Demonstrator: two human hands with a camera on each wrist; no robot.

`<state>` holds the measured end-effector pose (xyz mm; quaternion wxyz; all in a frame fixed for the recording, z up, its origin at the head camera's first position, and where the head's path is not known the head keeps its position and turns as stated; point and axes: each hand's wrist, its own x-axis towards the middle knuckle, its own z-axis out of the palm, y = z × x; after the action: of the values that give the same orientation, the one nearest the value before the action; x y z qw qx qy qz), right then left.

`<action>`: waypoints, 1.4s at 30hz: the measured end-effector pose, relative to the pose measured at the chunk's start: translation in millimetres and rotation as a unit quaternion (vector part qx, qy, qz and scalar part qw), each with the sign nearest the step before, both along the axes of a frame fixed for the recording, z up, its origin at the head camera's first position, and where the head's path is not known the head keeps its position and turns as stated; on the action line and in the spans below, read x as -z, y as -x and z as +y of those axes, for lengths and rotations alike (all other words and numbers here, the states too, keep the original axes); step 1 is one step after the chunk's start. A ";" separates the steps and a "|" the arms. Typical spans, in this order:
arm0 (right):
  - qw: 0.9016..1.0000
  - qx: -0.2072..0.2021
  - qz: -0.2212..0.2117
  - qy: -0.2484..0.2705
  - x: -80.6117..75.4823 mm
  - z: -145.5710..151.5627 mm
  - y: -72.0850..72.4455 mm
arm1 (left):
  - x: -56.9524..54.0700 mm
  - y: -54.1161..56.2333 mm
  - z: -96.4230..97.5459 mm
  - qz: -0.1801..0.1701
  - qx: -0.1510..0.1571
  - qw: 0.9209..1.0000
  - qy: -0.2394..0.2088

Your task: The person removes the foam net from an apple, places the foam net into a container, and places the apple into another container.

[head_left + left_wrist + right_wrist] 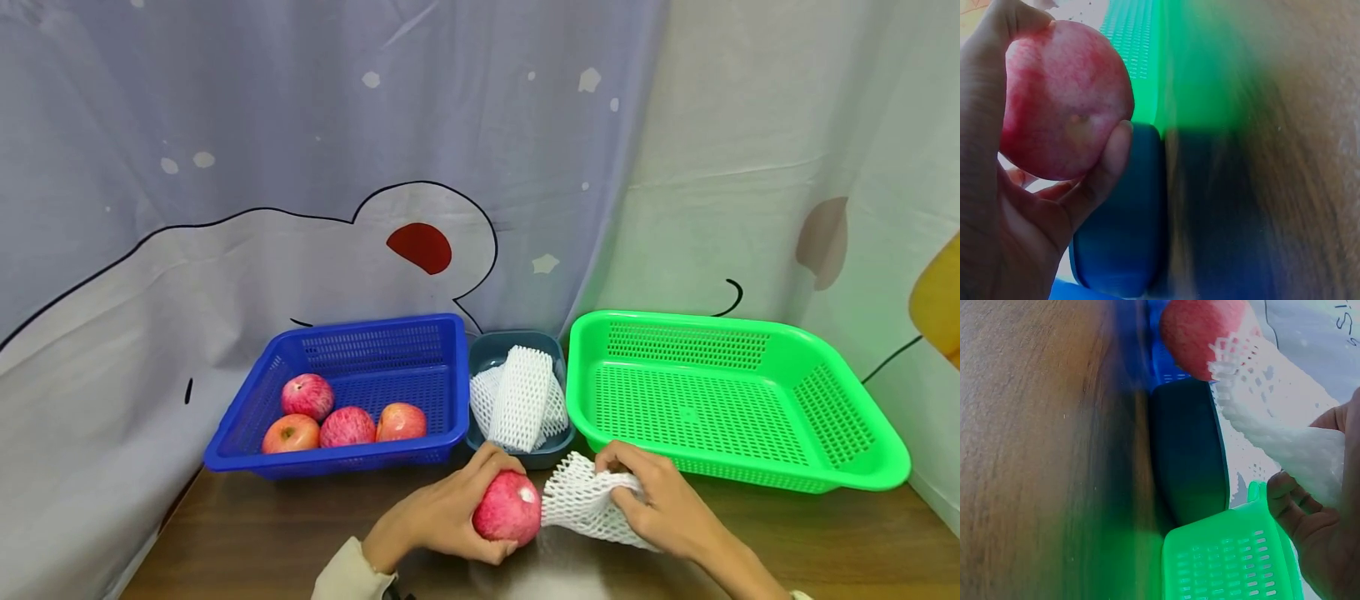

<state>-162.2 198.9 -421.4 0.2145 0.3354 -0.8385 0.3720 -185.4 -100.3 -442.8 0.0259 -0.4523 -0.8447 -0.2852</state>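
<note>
A red apple (507,508) is gripped by my left hand (450,510) above the table, thumb and fingers curled round its side. In the left wrist view the apple (1066,103) shows one end facing the camera. My right hand (656,504) pinches a white foam net sleeve (588,504), whose spread mouth meets the apple's right side. From the right wrist view, the edge of the net (1235,359) overlaps part of the apple (1200,334); most of the fruit is outside it.
A blue basket (360,458) at the left holds several apples (348,427). Behind my hands a small dark bin (551,454) contains more white foam nets (521,400). To the right lies a green basket (690,400) on the brown wooden table (262,533). A patterned curtain (480,150) hangs behind.
</note>
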 end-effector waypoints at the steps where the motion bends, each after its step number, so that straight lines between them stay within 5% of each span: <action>1: 1.000 0.006 0.000 0.002 -0.4 0.1 0.0 | -0.5 -0.1 -0.1 -0.004 -0.001 1.000 -0.002; 14: 0.997 0.068 -0.007 0.026 -11.3 -1.9 2.8 | -3.1 -0.1 -2.1 -0.009 -0.002 1.000 -0.025; 26: 0.995 0.089 -0.038 0.026 -21.3 -6.3 6.8 | -5.3 2.4 -6.4 0.013 0.031 0.998 -0.047; 42: 0.993 0.113 -0.027 0.005 -35.4 -12.6 17.2 | -10.3 12.9 -12.0 0.035 0.039 0.999 -0.012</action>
<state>-179.3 186.3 -386.0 0.2339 0.2276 -0.8748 0.3581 -198.3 -112.3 -432.5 0.0496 -0.4941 -0.8217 -0.2798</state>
